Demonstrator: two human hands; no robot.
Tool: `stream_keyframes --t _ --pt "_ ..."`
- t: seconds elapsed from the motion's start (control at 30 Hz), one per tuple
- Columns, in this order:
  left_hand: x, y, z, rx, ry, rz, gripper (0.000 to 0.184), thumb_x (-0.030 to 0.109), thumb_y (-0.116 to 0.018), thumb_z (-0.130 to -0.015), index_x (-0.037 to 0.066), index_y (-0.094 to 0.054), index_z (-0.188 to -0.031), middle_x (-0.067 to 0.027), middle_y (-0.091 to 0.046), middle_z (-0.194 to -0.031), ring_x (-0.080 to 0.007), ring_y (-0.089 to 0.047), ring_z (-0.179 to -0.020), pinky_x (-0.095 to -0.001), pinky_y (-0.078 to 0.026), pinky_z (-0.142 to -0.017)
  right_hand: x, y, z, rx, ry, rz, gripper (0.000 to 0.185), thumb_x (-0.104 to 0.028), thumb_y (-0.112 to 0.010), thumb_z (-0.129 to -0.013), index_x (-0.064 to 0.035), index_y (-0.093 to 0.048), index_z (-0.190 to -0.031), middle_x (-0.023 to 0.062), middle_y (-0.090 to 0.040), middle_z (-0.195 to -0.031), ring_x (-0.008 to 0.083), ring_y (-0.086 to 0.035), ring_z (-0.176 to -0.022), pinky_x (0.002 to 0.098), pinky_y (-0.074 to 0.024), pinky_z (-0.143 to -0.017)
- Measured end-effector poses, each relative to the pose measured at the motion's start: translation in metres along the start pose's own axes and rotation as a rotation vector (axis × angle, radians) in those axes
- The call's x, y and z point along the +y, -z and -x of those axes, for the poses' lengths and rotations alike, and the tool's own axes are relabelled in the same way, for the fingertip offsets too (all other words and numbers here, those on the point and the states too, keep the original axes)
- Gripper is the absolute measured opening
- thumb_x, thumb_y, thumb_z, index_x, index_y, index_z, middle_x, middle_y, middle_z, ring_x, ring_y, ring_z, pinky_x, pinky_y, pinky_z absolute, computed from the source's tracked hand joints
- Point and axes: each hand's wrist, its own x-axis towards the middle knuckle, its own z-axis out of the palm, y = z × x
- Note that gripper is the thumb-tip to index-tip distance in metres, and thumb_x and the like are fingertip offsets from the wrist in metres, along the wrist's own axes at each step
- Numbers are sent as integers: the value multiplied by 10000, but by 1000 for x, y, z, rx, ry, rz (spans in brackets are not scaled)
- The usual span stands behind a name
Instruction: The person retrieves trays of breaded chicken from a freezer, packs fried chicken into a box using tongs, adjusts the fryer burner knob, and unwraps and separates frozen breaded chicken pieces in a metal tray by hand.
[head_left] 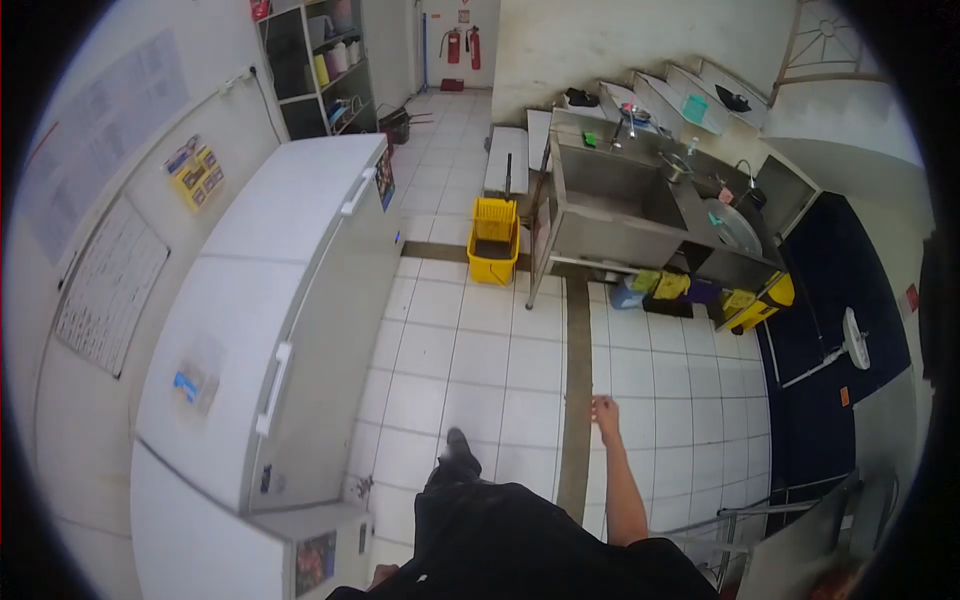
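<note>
My right hand (605,418) hangs low over the tiled floor, its fingers curled in; whether it holds anything is too small to tell. Only a small part of my left hand (383,573) shows at the bottom edge, beside my dark clothing, with its fingers hidden. Neither hand touches any object that can be seen. One dark shoe (459,455) stands on the white tiles (470,385) ahead of my body.
White chest freezers (240,290) line the left side. A yellow mop bucket (493,262) stands ahead beside a steel sink counter (610,235). Metal racks (735,525) stand at lower right. Stairs (675,100) rise behind the sink; fire extinguishers (474,48) hang at the far wall.
</note>
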Motion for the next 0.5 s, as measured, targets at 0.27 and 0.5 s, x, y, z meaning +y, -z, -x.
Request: stream_keyframes --t 0.27,0.5 --pt "252 284 -412 445 -569 -417 273 271 -559 -824 35 -696 -831 -173 -685 -890 -352 -655 -847 -452 -510 -743 245 -79 -92 -450 -785 81 380 -327 -554 -899 -9 -637 -1089 150 -663 -1007 282 -621 -945 453 -474 -784" --pt "541 512 -537 391 -478 745 240 249 -533 -913 81 -661 -1027 -116 -690 -888 -254 -669 -844 -359 -523 -749 4 -114 -178 -397 -817 277 273 -290 -505 -901 -71 -561 -1054 101 -639 -887 253 -615 -692 434 -520 -649"
